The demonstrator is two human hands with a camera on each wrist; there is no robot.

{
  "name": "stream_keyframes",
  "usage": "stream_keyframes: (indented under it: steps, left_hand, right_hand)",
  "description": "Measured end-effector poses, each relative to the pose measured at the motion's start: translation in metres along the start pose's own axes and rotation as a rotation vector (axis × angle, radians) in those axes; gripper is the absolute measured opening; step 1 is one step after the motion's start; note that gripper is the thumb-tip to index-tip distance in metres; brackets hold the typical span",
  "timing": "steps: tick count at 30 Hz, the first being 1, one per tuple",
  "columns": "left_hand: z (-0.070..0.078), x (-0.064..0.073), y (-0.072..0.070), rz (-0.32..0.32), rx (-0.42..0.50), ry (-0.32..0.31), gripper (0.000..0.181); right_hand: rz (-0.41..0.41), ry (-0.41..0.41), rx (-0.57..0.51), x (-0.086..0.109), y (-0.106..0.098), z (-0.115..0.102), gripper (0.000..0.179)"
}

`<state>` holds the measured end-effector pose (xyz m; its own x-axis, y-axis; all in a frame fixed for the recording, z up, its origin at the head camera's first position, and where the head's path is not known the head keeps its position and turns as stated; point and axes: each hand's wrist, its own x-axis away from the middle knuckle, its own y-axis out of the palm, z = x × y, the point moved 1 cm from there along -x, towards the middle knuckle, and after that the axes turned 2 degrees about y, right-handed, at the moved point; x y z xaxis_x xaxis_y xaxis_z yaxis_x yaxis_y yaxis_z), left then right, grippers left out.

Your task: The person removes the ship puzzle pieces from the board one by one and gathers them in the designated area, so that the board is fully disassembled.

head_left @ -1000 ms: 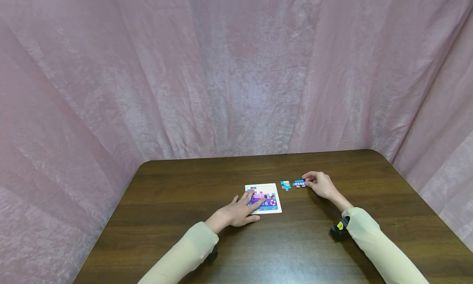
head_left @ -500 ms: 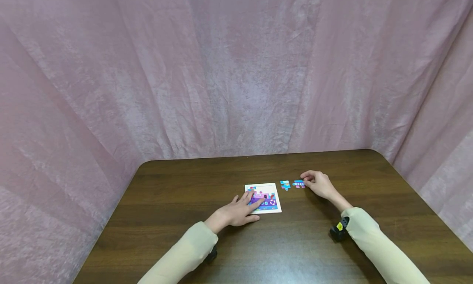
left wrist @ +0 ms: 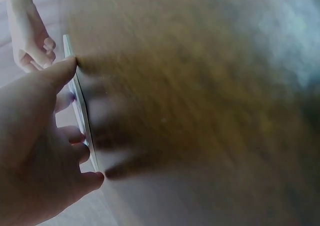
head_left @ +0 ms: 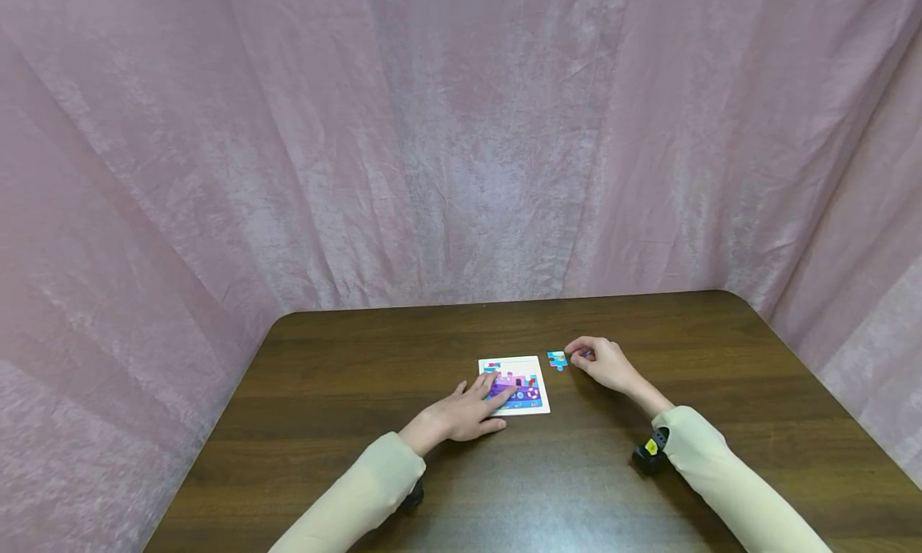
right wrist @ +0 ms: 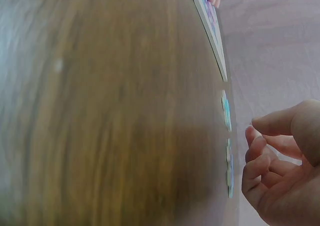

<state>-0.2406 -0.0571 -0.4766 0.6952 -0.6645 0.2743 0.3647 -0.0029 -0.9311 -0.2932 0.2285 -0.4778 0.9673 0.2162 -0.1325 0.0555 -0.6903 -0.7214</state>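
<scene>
A white-framed jigsaw puzzle (head_left: 543, 401) with a pink and purple boat picture lies on the wooden table. My left hand (head_left: 471, 413) rests on it with spread fingers, and the thumb lies at its near edge. To the right lies a blue jigsaw piece (head_left: 558, 360). My right hand (head_left: 605, 365) hovers just right of that piece, fingers bent and thumb near the index fingertip, with nothing visible held. Beneath it, a second jigsaw piece (right wrist: 230, 168) lies flat in the right wrist view, mostly hidden by the hand in the head view.
The brown table (head_left: 346, 361) has rounded far corners. A pink curtain (head_left: 461, 153) hangs behind it and along the sides. Black wrist cameras are strapped under both sleeves, the right one (head_left: 648, 455) showing a yellow mark.
My right hand has shifted left, from the right end of the second piece to over it, so it now hides most of that piece. My left hand has stayed on the puzzle.
</scene>
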Motion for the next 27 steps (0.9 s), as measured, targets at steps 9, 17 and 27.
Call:
stream_keyframes:
  steps: [9, 17, 27]
  left_hand:
    - [0.001, 0.003, -0.001, 0.001, -0.012, 0.006, 0.061]
    - [0.001, 0.006, -0.001, 0.01, -0.029, 0.031, 0.061]
    - [0.002, 0.009, -0.001, 0.006, -0.074, 0.019, 0.059]
  right_hand:
    - [-0.079, -0.057, -0.053, -0.001, 0.012, -0.014, 0.014]
    - [-0.157, -0.132, -0.035, -0.002, 0.021, -0.024, 0.014]
    - [-0.282, -0.195, -0.052, -0.002, 0.029, -0.034, 0.018]
